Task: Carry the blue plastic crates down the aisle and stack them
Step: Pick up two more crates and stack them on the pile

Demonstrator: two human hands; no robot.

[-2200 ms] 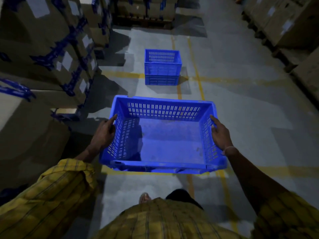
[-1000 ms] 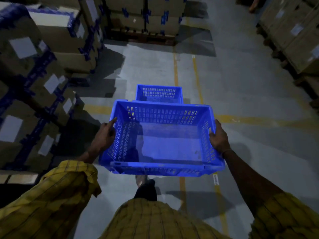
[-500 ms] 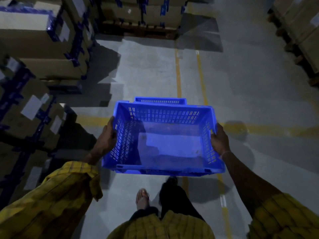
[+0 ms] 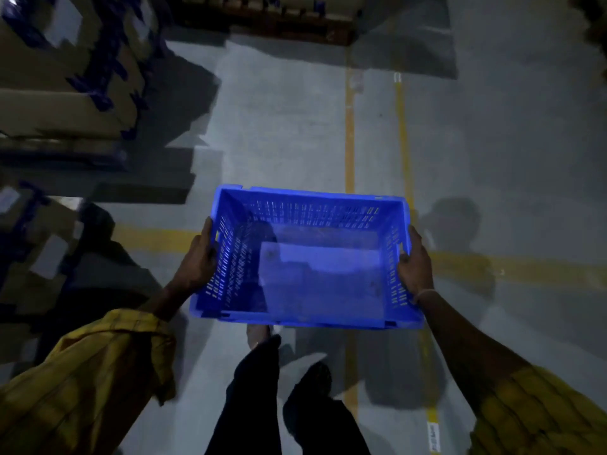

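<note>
Crate (image 4: 308,257) was up in the air between my two hands, held out in front of the body over the floor (image 4: 282,133), open side up and nothing inside that I could make out. Left hand (image 4: 197,261) was clamped on the left short wall, thumb hooked over the rim and the rest of the fingers hidden on the outside. Right hand (image 4: 415,264) had the same kind of grip on the right short wall, thumb on the rim up top. So hands well apart, one per side, crate filling the gap between them.

Straight below the crate, nearer my body than the hands, were my legs (image 4: 289,399) in dark trousers, with a bare foot (image 4: 258,334) poking out just under the near wall. Yellow lines (image 4: 349,133) ran ahead past the far wall, and another crossed out beyond the right hand. Boxes (image 4: 65,93) were stacked off to the left of the left hand. Pretty dim and a bit blurry overall.
</note>
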